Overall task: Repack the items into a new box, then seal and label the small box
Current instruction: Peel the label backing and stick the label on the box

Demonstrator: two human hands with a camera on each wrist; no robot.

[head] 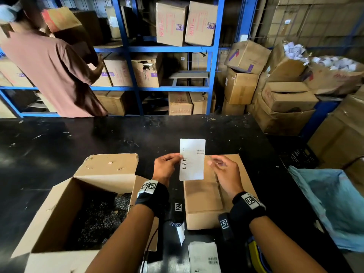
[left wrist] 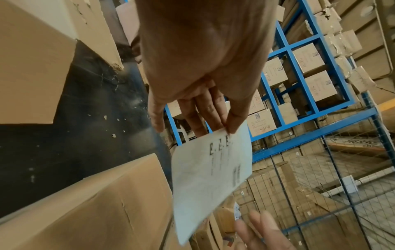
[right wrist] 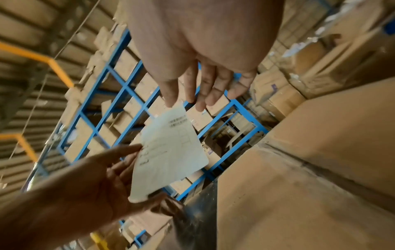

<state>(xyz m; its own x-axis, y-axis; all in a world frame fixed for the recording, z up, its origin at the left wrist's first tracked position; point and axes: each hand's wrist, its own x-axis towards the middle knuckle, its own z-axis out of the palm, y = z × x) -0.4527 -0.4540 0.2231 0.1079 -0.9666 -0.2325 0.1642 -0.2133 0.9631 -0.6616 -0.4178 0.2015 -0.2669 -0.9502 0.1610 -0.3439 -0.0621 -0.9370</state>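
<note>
The labelling step looks to be in hand: the person holds a white label (head: 192, 159) upright in the middle of the head view, above the closed small box (head: 208, 200) that sits on the black counter (head: 118, 134) just right of centre. The left hand (head: 165, 166) pinches the label's left edge between thumb and fingertips, and the left wrist view shows that thumb laid on the printed face with the fingers behind. The right hand (head: 224, 172) is raised just to the right of the label with its fingers loosely spread; the right wrist view has its thumb tip at the sheet's corner, but I cannot tell whether it truly grips or only touches. My guess is that the backing is about to be peeled, or the sheet lined up, since the box flaps already lie shut beneath. The next move, as I judge it, calls for lowering the label flat onto the box top, squared to the edges, and smoothing it down without creasing. Both forearms reach forward from the bottom of the frame, wrists lifted off the counter, palms turned toward each other. At lower left the large open box (head: 65, 209) stands with dark items inside, and another printed sheet (head: 204, 257) lies at the bottom edge.
</note>
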